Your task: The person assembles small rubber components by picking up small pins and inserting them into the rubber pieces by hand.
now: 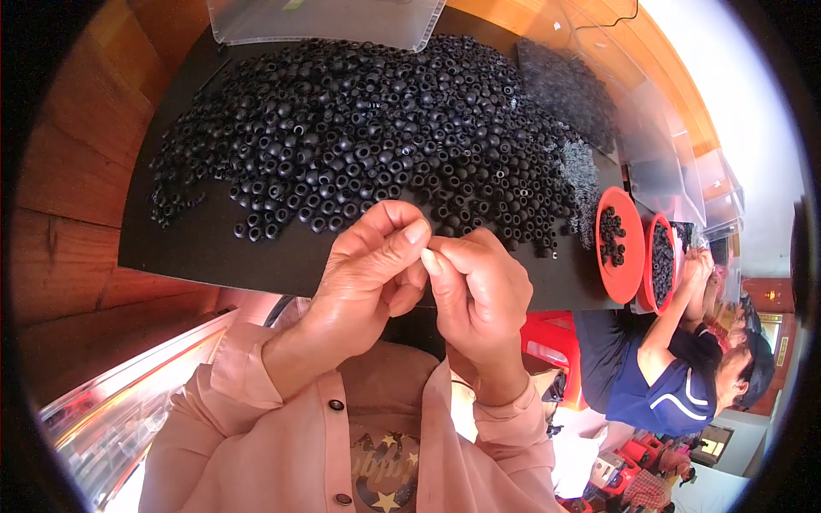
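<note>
Just in front of my chest, at the near edge of the dark table (222,256), my two hands meet at the fingertips. Thumb and forefinger of my left hand (363,269) are pinched together, and the fingers of my right hand (486,295) are closed the same way against them. Whatever lies between the tips is too small or hidden to make out. Beyond the hands spreads a wide heap of small black round parts with holes (368,128). At its right end lies a patch of small grey pieces (581,175).
A clear plastic bin (329,24) stands behind the heap. On the right are a red bowl (629,278) with a few black parts and a second red bowl (652,295) with more. Past a red stool (552,342), a co-worker in dark blue (658,380) works with their hands raised.
</note>
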### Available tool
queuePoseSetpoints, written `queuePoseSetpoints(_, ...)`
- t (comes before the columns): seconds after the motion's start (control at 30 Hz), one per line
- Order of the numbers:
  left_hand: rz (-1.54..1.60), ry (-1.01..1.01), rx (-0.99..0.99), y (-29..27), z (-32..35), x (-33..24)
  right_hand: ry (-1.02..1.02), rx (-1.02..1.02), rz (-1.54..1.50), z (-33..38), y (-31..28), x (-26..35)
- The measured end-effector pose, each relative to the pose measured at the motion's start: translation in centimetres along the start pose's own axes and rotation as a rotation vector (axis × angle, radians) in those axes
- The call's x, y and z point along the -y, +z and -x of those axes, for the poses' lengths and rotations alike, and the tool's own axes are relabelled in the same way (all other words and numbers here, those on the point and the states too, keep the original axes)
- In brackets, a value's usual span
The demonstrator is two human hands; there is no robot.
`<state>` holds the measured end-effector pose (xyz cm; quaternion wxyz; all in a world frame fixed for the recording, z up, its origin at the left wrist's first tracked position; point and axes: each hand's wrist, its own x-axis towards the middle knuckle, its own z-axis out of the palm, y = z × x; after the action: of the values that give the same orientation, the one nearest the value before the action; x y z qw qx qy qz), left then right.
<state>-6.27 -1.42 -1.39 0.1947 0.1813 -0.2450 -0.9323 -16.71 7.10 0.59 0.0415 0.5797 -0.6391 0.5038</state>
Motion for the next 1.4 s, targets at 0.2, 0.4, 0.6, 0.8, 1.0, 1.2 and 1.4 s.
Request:
queuePoseSetpoints(0.2, 0.06, 0.08, 0.045, 0.0, 0.0, 0.7, -0.016, -0.004, 0.014, 0.4, 0.2, -0.8)
queuePoseSetpoints(0.4, -0.1, 0.089, 0.044, 0.1, 0.4, 0.2, 0.015, -0.007, -0.031, 0.3, 0.0, -1.0)
queuePoseSetpoints(0.6, -0.186, 0.184, 0.067, -0.3, 0.4, 0.4, 0.054, -0.007, -0.028, 0.3, 0.3, 0.1)
queuePoseSetpoints(0.8, -0.147, 0.169, 0.034, -0.3, 0.5, 0.4, 0.078, -0.084, -0.045, 0.8, 0.9, -0.1)
queuePoseSetpoints(1.0, -0.063, 0.172, 0.047, -0.4, 0.3, 0.1, 0.071, -0.058, -0.118, 0.1, 1.3, -0.1)
queuePoseSetpoints(1.2, 0.034, 0.134, 0.047, -1.5, 0.2, -0.1, 0.119, 0.035, -0.084, 0.2, 1.4, 0.2)
queuePoseSetpoints(1.4, 0.086, 0.095, 0.077, -1.7, 0.2, -0.5, 0.228, 0.12, -0.334, -0.2, 1.2, -0.3)
